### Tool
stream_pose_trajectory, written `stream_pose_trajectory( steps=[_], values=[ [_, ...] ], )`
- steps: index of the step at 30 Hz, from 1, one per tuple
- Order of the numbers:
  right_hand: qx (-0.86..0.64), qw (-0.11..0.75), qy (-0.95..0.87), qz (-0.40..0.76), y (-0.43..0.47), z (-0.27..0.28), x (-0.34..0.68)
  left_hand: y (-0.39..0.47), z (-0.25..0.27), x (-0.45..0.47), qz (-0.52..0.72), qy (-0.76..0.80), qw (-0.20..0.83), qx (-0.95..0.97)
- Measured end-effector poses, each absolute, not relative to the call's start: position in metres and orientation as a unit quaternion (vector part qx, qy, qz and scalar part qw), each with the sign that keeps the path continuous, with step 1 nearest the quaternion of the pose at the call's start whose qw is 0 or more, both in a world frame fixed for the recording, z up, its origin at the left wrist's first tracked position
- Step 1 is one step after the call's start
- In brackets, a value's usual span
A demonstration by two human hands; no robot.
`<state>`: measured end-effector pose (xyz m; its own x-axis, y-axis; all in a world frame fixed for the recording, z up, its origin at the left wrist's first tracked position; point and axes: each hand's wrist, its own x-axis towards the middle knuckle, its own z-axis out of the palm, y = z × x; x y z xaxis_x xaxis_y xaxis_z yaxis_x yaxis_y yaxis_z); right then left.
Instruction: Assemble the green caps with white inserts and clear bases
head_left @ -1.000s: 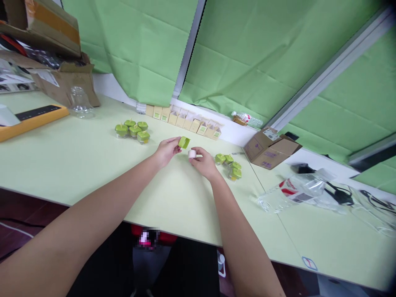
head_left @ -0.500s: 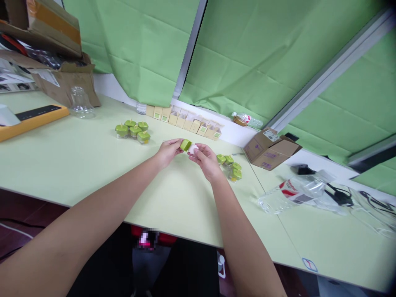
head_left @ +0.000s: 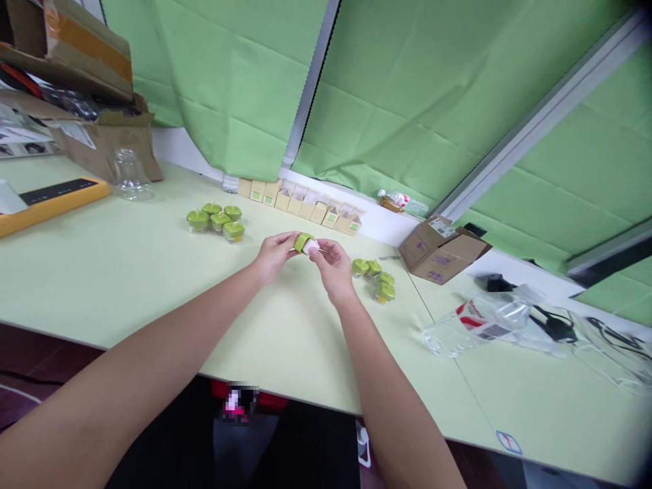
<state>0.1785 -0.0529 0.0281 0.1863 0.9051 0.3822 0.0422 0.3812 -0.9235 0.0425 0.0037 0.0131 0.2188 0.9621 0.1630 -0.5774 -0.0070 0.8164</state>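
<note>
Over the middle of the table, my left hand point(head_left: 274, 257) is closed on a small hollow green lid-like piece point(head_left: 301, 240). My right hand point(head_left: 333, 270) pinches a small white piece point(head_left: 310, 247), which sits at the green piece's open side and looks partly inside it. A thin light strand or stick shows by the right fingertips; its kind is unclear. To the left stands a group of small clear containers with green lids point(head_left: 220, 221). Several more green-lidded containers point(head_left: 385, 291) are just right of my right hand.
Small tan cartons point(head_left: 305, 205) line the back wall. Right of them are a plastic bottle point(head_left: 402, 202), a cardboard box point(head_left: 441, 251) and a large clear bottle point(head_left: 473, 322) near cables. At left are a yellow-edged device point(head_left: 66, 193), a clear vessel point(head_left: 131, 175) and an open carton point(head_left: 102, 139).
My right hand has moved left, bringing the white piece closer against and partly into the green piece. The left hand still holds the green piece. The camera view has shifted slightly.
</note>
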Motion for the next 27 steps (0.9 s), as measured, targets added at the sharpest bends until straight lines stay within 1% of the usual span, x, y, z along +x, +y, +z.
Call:
stream_pose_trajectory(
  steps=[3, 6, 10, 13, 15, 27],
  values=[
    [-0.454, 0.627, -0.537, 0.334, -0.054, 0.028, 0.176, 0.002, 0.012, 0.043, 0.588, 0.244, 0.657, 0.405],
    [-0.482, 0.621, -0.54, 0.3, -0.057, 0.028, 0.173, 0.001, 0.012, 0.044, 0.588, 0.251, 0.66, 0.395],
    [-0.496, 0.61, -0.585, 0.2, -0.063, 0.031, 0.17, -0.001, 0.012, 0.047, 0.584, 0.245, 0.675, 0.378],
    [-0.488, 0.577, -0.642, 0.125, -0.068, 0.035, 0.17, -0.003, 0.014, 0.047, 0.577, 0.245, 0.688, 0.365],
    [-0.48, 0.558, -0.67, 0.097, -0.07, 0.037, 0.171, -0.004, 0.015, 0.047, 0.573, 0.252, 0.694, 0.356],
    [-0.492, 0.535, -0.683, 0.074, -0.063, 0.026, 0.173, -0.005, 0.01, 0.05, 0.581, 0.255, 0.687, 0.353]
  ],
)
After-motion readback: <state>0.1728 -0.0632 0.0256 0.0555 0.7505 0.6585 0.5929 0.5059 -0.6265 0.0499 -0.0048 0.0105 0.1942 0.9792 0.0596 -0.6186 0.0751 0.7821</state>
